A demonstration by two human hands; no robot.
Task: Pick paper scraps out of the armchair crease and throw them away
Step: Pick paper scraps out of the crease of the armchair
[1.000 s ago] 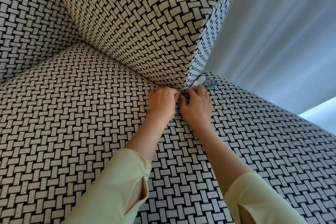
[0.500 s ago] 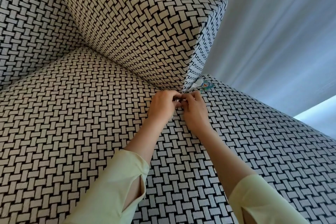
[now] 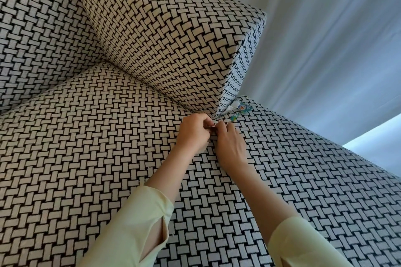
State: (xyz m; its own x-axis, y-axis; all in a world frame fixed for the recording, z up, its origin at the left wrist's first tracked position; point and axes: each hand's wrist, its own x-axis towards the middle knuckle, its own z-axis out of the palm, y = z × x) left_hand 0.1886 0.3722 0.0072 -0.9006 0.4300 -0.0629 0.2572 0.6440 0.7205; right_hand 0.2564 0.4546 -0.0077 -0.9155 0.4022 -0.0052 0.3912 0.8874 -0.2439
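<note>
Colourful paper scraps (image 3: 239,110) sit wedged at the front end of the armchair crease (image 3: 165,93), just beyond the right hand (image 3: 230,144). It and the left hand (image 3: 193,132) meet at the crease with fingers curled. Whether they pinch anything, I cannot tell.

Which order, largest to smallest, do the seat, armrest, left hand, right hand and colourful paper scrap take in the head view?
1. seat, though it lies nearest the camera.
2. armrest.
3. left hand and right hand look alike; unranked.
4. colourful paper scrap, partly tucked under the armrest.
</note>
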